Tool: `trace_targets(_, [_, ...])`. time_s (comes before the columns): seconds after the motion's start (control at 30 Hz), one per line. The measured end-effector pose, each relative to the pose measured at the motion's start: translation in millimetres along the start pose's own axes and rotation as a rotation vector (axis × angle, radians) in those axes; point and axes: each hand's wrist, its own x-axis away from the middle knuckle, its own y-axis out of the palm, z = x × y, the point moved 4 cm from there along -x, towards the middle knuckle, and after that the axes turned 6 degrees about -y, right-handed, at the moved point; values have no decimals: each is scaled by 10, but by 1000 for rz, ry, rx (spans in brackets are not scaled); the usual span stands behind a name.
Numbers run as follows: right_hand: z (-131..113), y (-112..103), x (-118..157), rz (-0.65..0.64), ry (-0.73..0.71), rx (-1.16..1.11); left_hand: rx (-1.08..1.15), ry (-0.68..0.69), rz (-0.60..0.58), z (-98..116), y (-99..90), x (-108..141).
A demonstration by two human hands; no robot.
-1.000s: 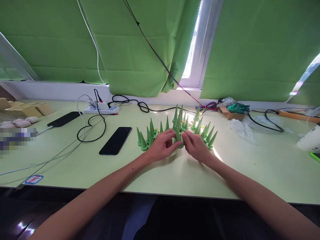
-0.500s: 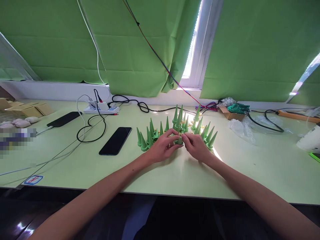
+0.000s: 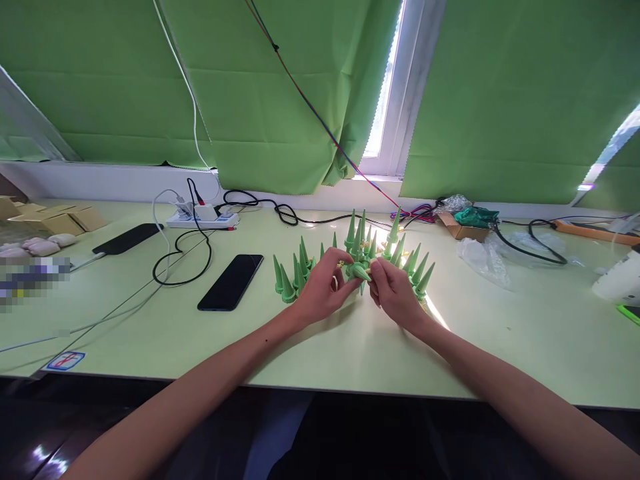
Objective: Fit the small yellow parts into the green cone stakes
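Between thumb and fingers, my left hand [image 3: 327, 285] grips a green cone [image 3: 358, 271] that is tipped over, its point toward my right hand. My right hand [image 3: 394, 288] is closed in a pinch at the cone's right side; a small pale bit shows at its fingertips, too small to name. Behind and beside both hands stand several upright green cones [image 3: 287, 285] with wider round bases. Small yellowish pieces lie among them, partly hidden by the hands and cones.
A black phone [image 3: 231, 283] lies left of the cones, with a second dark phone [image 3: 129, 239] farther left. A white power strip [image 3: 203, 219] and black cables [image 3: 285, 212] run along the back. At the right are a small cardboard box [image 3: 463, 230] and clear plastic bags [image 3: 484, 260].
The green cone in my left hand has been lifted slightly and tilted, so its tip now points right and down. My right hand has shifted a little to the right.
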Motion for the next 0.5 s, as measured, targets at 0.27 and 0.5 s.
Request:
trace_targets(0.27, [-70, -75, -12, 106, -43, 35, 188, -280, -80, -55, 0, -33])
trace_targets(0.5, [-29, -33, -16, 7, -39, -7, 264, -367, -229, -63, 37, -11])
